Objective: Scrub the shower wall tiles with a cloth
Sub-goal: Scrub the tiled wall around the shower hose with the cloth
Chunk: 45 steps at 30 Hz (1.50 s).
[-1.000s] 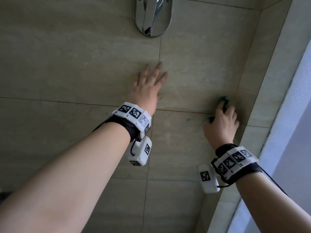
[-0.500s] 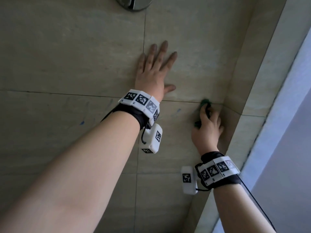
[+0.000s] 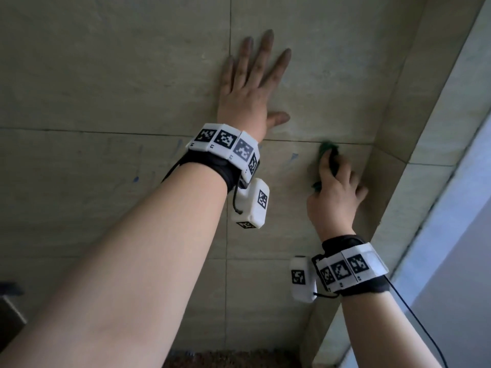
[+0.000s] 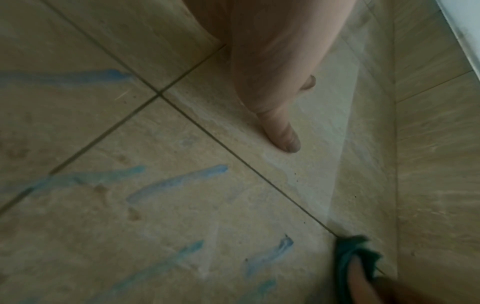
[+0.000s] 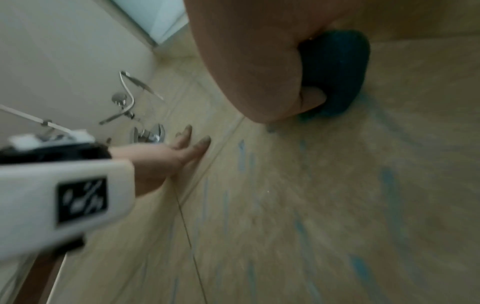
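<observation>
The beige shower wall tiles [image 3: 106,75] fill the head view, with blue streaks [image 4: 176,183] on the lower tile. My left hand [image 3: 252,83] lies flat on the upper tile, fingers straight and spread, thumb [image 4: 280,131] out to the side. My right hand [image 3: 334,187] grips a bunched dark green cloth [image 3: 325,148] and presses it on the wall just below the horizontal grout line, near the inner corner. In the right wrist view the cloth [image 5: 335,72] bulges out past the curled fingers. Most of the cloth is hidden by the hand.
The side wall [image 3: 393,128] meets the tiled wall just right of my right hand. A pale frame [image 3: 451,195] runs along the far right. Chrome shower fittings [image 5: 145,133] show in the right wrist view beyond my left hand. A dark ledge [image 3: 10,306] sits at bottom left.
My right hand has moved the cloth leftward and down the wall, away from the corner. The view has tilted down, so the chrome fitting has left the head view. My left hand stays flat.
</observation>
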Available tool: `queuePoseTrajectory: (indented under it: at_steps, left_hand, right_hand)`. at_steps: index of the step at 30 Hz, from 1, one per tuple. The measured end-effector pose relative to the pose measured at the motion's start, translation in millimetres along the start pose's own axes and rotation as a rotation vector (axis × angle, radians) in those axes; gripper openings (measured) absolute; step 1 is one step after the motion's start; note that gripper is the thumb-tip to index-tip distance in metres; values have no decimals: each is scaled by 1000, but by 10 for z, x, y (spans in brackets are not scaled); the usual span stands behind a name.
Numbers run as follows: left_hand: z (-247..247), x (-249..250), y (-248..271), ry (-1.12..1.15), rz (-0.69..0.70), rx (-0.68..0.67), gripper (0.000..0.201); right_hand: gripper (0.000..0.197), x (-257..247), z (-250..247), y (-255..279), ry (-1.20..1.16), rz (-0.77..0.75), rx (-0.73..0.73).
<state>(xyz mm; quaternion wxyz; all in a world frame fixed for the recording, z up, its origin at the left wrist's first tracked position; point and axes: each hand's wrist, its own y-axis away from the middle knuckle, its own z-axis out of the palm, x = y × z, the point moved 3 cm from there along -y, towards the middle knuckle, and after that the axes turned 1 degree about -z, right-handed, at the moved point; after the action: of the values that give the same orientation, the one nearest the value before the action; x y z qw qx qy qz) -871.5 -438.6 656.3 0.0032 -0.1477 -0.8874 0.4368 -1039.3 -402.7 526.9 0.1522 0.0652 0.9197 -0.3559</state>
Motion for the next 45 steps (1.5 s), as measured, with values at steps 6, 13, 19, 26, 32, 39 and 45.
queuePoseTrajectory:
  at_steps: [6,13,19,26,32,39,45]
  left_hand:
    - [6,12,5,-25,-9,11,94]
    - [12,3,-5,-37,-12,5,93]
    - [4,13,-1,-27,-14,2,94]
    - [-7,27,8,-17,-18,-23,92]
    - [0,21,4,-7,-16,-23,93]
    - [5,27,2,-6,-22,-26,92]
    - [0,28,1,-6,-15,-32,92]
  right_hand:
    - [83,-162,151,69,-93,8,19]
    - [82,-104,118,39,-20,-14,-28]
    - [82,-94,72,-58,-30,52,8]
    - [85,-156,353,335,20,-135,-70]
    - [80,93,-120,-273,52,142,28]
    - [83,-71,548,482,-18,203,-269]
    - [86,59,25,-140,-141,187,-72]
